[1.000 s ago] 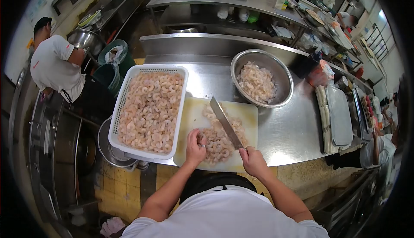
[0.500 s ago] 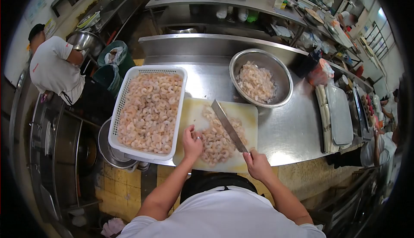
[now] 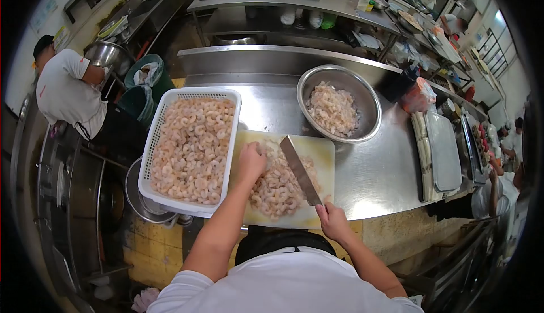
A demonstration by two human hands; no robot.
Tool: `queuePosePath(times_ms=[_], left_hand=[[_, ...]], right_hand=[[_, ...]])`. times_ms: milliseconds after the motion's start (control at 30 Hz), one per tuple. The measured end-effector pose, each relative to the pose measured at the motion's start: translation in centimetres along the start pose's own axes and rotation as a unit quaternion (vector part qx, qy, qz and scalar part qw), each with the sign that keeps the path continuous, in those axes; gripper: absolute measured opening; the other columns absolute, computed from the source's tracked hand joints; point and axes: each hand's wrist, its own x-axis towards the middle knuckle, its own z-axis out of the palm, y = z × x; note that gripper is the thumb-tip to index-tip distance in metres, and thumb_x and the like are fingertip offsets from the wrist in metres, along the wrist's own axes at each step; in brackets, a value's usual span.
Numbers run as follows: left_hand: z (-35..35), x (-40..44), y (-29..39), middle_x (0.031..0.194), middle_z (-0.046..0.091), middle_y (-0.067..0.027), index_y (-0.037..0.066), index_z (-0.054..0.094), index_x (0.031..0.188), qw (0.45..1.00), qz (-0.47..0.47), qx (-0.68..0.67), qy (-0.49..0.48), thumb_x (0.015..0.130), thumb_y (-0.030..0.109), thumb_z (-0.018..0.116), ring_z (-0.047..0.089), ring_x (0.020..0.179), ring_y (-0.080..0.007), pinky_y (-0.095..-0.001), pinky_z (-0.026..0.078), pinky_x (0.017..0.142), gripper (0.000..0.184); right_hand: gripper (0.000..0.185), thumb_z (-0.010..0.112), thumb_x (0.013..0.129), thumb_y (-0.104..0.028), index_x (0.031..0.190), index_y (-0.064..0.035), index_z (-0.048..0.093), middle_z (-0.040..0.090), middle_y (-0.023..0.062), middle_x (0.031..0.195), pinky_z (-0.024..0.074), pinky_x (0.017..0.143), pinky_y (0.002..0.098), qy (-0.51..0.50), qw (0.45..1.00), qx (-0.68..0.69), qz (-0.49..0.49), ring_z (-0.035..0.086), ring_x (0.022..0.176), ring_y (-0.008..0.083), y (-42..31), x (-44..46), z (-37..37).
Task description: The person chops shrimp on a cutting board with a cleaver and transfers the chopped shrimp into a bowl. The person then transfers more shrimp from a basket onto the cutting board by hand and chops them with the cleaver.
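My right hand [image 3: 334, 220] grips the handle of a large kitchen knife [image 3: 301, 169]. Its long, square-ended blade slants over peeled shrimp [image 3: 277, 191] heaped on a yellowed white cutting board [image 3: 324, 157]. At the far left of the heap is my left hand [image 3: 253, 160], fingers curled in, and what they may hold is hidden. A white perforated basket [image 3: 236, 137] full of peeled shrimp [image 3: 192, 148] stands left of the board. Behind the board on the right, a steel bowl [image 3: 371, 106] holds pale shrimp pieces [image 3: 333, 109].
The steel worktable [image 3: 385, 171] has a raised back edge. Grey trays [image 3: 443, 151] stand at its right end beside a dark container [image 3: 399, 83]. A person in a white shirt [image 3: 71, 83] is at the left, near green bins [image 3: 150, 77]. Another counter [image 3: 340, 4] lies beyond.
My left hand has moved away from my body, from the left side of the shrimp heap to its far end. The knife stays over the shrimp in my right hand; the view shifts slightly.
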Motion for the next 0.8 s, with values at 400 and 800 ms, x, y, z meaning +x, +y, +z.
queuePosePath(times_ms=[400,800], left_hand=[[-1.8,-5.8,-0.1,0.114,0.070,-0.0173,0.002,0.072,0.120,0.988,-0.005,-0.155,-0.029,0.093,0.008,0.072,0.069,0.105,-0.0336,-0.0440,0.056,0.090,0.028],[-4.2,-11.3,-2.0,0.119,0.068,-0.0183,0.003,0.067,0.122,0.991,0.009,-0.137,0.005,0.091,0.011,0.072,0.065,0.115,-0.0388,-0.0478,0.053,0.098,0.032]], right_hand=[[0.042,0.060,0.108,-0.035,0.092,0.0036,0.063,0.066,0.0338,0.082,0.0494,0.069,0.0598,0.016,0.996,-0.031,-0.085,0.066,0.079,0.0542,-2.8,1.7,-0.1],[0.046,0.060,0.108,-0.038,0.091,0.0047,0.064,0.067,0.0348,0.082,0.0503,0.073,0.0622,-0.021,0.996,-0.077,-0.035,0.065,0.082,0.0565,-3.8,0.7,-0.9]])
